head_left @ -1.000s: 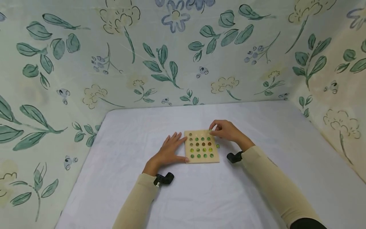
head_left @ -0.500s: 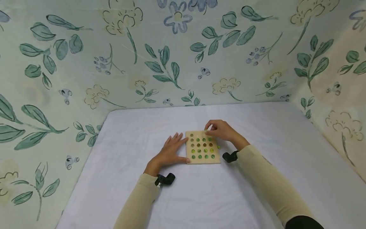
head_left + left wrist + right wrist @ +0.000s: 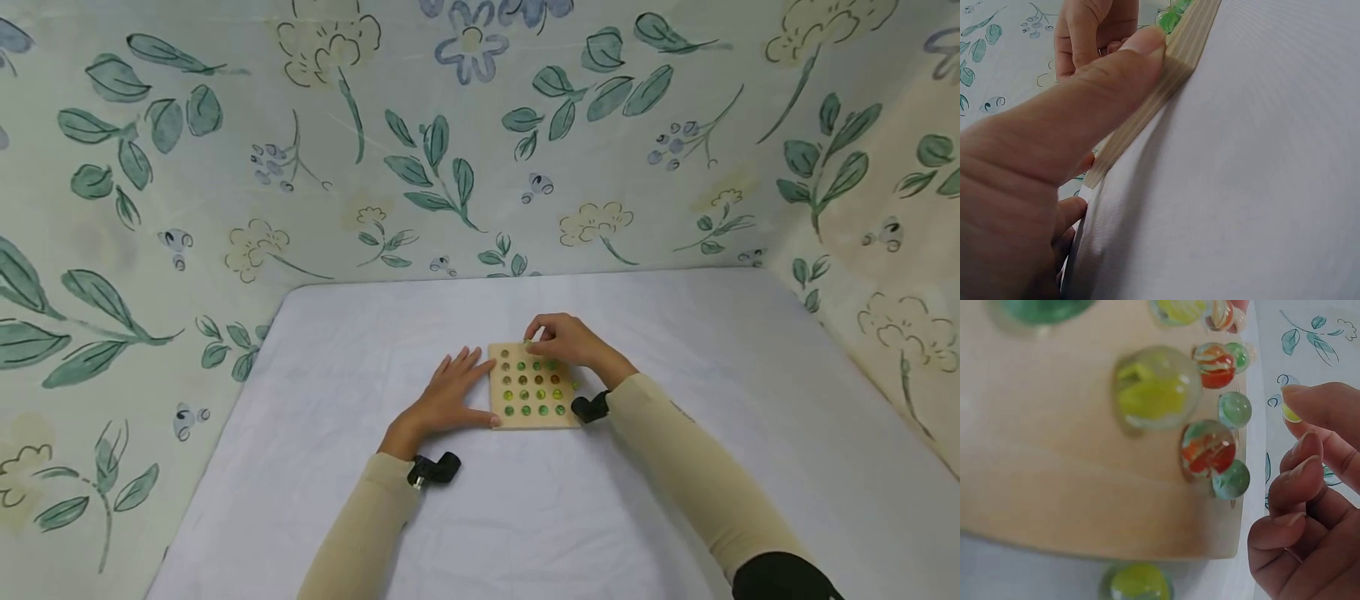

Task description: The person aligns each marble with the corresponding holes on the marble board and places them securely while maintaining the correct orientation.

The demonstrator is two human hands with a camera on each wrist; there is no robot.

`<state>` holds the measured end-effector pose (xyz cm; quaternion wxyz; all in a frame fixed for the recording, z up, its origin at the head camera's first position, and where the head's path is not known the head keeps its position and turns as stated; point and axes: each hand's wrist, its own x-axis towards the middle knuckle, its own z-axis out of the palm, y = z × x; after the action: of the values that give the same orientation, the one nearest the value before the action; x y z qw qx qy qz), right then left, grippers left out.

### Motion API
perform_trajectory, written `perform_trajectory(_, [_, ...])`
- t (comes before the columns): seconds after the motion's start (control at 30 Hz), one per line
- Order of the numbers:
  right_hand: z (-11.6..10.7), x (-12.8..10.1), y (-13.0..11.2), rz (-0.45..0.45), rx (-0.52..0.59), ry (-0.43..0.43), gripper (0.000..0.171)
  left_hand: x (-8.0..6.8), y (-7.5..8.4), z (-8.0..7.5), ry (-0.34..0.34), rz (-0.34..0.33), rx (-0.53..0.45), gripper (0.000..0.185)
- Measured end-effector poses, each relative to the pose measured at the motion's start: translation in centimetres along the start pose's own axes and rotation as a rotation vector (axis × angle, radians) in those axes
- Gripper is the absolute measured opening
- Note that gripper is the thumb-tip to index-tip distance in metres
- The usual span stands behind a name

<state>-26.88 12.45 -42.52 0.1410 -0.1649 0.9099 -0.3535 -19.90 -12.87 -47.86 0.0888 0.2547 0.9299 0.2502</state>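
Beside the board (image 3: 534, 392), loose marble (image 3: 1139, 582), floral walls (image 3: 450, 142)

My work surface is a table w/ a pale lilac-white cloth (image 3: 525, 517), lightly creased, covering it edge to edge. Walls on three sides carry floral wallpaper (image 3: 420, 158): teal leaves, pale yellow blooms, blue flowers and small berry sprigs on an off-white ground. Same print shows at the edges of both wrist views. One loose yellow-green marble (image 3: 1138, 582) lies on the cloth just beside the wood.
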Motion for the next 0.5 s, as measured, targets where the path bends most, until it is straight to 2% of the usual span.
perform_trajectory(0.5, [0.64,0.74,-0.25,0.017,-0.021,-0.048,0.017,-0.10,0.03,-0.09,-0.003,0.008,0.000,0.100])
